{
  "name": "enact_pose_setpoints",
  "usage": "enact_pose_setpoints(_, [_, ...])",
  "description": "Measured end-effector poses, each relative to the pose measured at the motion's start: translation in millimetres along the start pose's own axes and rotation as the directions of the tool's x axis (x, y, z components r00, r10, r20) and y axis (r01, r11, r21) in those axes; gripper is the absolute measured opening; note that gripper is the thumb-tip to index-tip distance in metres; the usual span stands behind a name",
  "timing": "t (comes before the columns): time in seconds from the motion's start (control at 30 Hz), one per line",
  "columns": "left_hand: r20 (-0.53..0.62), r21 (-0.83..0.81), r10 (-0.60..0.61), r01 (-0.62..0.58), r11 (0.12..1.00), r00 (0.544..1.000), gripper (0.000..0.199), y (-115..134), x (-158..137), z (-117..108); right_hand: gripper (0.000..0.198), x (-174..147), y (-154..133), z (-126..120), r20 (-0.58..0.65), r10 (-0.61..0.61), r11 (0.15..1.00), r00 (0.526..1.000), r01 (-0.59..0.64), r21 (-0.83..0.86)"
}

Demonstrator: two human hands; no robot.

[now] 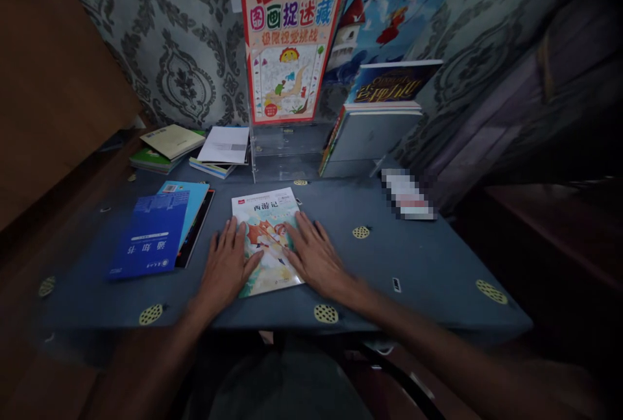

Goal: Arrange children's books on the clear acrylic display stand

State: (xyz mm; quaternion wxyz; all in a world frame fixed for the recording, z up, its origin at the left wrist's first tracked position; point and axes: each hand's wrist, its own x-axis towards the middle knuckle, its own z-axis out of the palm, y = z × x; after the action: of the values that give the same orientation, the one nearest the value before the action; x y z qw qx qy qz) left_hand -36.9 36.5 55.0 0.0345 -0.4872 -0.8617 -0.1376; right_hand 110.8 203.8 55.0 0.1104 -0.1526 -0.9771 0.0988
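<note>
A thin paperback book [270,264] lies flat and closed on the cloth-covered table, its cover showing a colourful figure under dark Chinese characters. On the book's left edge rests my left hand [228,258], fingers stretched out and the thumb over the cover. My right hand [314,254] lies flat along the opposite edge, fingers spread, with its thumb and fingertips on the cover. Both palms face down, and neither hand grips the book. To the left of my left hand is a dark blue booklet [150,232] on top of a light blue book [197,199] and a black one.
Stacks of books [170,141] and a white-topped pile [224,147] sit at the back left. A clear acrylic stand [287,163] holds a red-bordered picture book [294,50]. Grey-backed books [372,141] stand right of it. A pixelated item [409,196] lies at the table's right.
</note>
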Motion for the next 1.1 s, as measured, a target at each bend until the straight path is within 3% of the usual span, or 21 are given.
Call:
enact_pose_setpoints(0.13, [-0.045, -0.178, -0.070, 0.061, 0.982, 0.997, 0.063, 2, 0, 1, 0.052, -12, 1, 3, -0.033, 0.011, 0.999, 0.999, -0.009, 0.044])
enact_pose_setpoints(0.23, [-0.070, -0.476, -0.144, 0.094, 0.874, 0.987, 0.056, 1, 5, -4, 0.053, -11, 4, 4, -0.058, 0.006, 0.993, 0.998, 0.001, 0.116])
enact_pose_setpoints(0.3, [-0.052, -0.710, -0.261, 0.148, 0.688, 0.964, 0.053, -1, 11, -9, 0.055, -11, 5, 5, -0.057, 0.012, 0.988, 0.998, -0.003, 0.154])
enact_pose_setpoints(0.37, [0.017, -0.887, -0.408, 0.202, 0.415, 0.913, 0.051, -2, 16, -13, 0.057, -11, 7, 6, -0.049, 0.022, 0.983, 0.999, -0.012, 0.182])
enact_pose_setpoints(0.47, [0.204, -0.971, -0.553, 0.239, -0.008, 0.808, 0.048, 3, 24, -17, 0.059, -12, 8, 5, -0.038, 0.042, 0.973, 0.998, -0.032, 0.231])
enact_pose_setpoints(0.57, [0.406, -0.911, -0.525, 0.287, -0.297, 0.748, 0.038, 12, 31, -19, 0.061, -12, 9, 3, -0.001, 0.063, 0.956, 0.998, -0.060, 0.287])
enact_pose_setpoints(0.63, [0.518, -0.842, -0.435, 0.350, -0.411, 0.736, 0.032, 19, 34, -21, 0.063, -11, 10, 2, 0.018, 0.074, 0.941, 0.997, -0.076, 0.329])
enact_pose_setpoints(0.73, [0.596, -0.768, -0.316, 0.409, -0.493, 0.738, 0.029, 27, 38, -24, 0.068, -10, 13, 1, 0.017, 0.105, 0.904, 0.994, -0.102, 0.416])
enact_pose_setpoints(0.83, [0.597, -0.748, -0.285, 0.392, -0.536, 0.750, 0.030, 29, 40, -22, 0.076, -8, 15, 1, 0.031, 0.155, 0.843, 0.987, -0.149, 0.517])
enact_pose_setpoints(1.0, [0.554, -0.751, -0.225, 0.365, -0.550, 0.801, 0.038, 21, 38, -10, 0.079, -1, 17, 4, -0.009, 0.245, 0.725, 0.970, -0.177, 0.666])
enact_pose_setpoints(1.1, [0.549, -0.734, -0.147, 0.391, -0.555, 0.823, 0.047, 18, 37, -5, 0.075, 1, 16, 3, -0.052, 0.247, 0.707, 0.968, -0.143, 0.692])
